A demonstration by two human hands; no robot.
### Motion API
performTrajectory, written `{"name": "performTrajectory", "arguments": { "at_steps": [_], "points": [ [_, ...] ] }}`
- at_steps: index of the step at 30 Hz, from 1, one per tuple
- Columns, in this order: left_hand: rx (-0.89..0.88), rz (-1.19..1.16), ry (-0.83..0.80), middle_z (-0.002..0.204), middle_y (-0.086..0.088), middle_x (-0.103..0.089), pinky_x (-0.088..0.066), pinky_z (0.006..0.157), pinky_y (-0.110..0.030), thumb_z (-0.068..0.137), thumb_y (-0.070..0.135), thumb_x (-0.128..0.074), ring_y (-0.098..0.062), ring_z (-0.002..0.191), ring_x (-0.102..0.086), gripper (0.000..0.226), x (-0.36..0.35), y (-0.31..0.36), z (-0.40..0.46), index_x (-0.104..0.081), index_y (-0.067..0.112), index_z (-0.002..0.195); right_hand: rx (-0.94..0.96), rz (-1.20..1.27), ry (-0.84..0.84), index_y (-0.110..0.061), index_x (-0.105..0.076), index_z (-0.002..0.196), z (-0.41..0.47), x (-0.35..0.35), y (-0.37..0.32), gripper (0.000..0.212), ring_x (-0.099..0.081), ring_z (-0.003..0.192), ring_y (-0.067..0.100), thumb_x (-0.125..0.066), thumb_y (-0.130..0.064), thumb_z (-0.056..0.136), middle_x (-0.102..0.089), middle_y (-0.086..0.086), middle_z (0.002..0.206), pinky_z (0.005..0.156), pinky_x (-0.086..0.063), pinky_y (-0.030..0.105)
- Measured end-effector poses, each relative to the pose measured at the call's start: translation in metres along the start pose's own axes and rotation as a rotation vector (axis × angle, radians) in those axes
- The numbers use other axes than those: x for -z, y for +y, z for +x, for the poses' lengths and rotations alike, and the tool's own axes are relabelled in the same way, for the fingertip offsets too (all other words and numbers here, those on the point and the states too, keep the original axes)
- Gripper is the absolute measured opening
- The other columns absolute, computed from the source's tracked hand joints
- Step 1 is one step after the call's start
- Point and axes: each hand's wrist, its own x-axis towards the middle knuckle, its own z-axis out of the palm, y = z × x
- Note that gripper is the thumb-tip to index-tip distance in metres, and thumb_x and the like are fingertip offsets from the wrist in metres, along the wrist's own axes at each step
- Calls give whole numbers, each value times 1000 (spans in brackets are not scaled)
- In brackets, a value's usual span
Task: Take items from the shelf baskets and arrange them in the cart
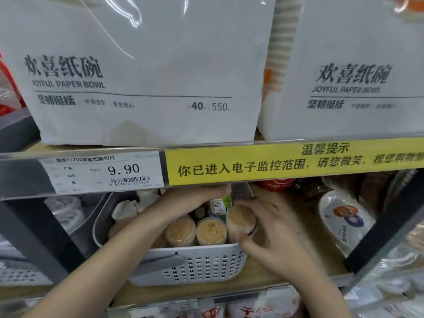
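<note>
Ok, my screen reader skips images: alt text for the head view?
Both hands reach into a white basket on a shop shelf; the right hand grips a toothpick jar, the left hand holds a small bottle.

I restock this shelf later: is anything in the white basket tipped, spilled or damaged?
Nothing stands out. The toothpick jars stand upright in the white basket, lids on, nothing spilled. The right hand grips one jar; the left hand reaches behind them.
</note>
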Motion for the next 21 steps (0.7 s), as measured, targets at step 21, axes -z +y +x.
{"name": "performTrajectory", "arguments": {
  "at_steps": [21],
  "points": [
    [189, 143, -92, 117, -8, -65, -43, 84, -32, 98, 14, -44, -24, 105, -59, 23, -9, -11, 12, -63, 20, 111, 74, -27, 133, -19, -62, 121, 9, -6, 8, 39, -46, 115, 7, -43, -38, 93, -59, -8, 120, 95, -30, 14]
  ]
}}
